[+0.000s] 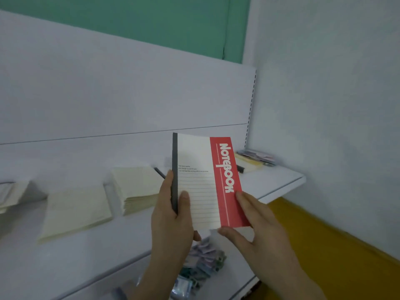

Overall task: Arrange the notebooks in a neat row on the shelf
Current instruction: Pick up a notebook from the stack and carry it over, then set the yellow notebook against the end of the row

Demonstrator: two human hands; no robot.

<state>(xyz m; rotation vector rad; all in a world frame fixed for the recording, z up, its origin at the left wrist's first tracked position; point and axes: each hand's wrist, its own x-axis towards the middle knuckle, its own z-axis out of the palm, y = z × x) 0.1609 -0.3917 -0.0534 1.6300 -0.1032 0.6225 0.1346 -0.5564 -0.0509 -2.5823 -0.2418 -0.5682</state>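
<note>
Both hands [171, 215] hold notebook [201, 180], cover reading "NOTEBOOK"; small print illegible.

We hold a notebook [202, 180] with a cream, grey-ruled cover, a dark grey spine and a red band lettered in white. To its left on the white shelf [279, 180] we see pale cream stacks [134, 187]. Behind the notebook the wall [151, 22] is green above, and to its right a mustard-yellow strip [324, 245].
</note>
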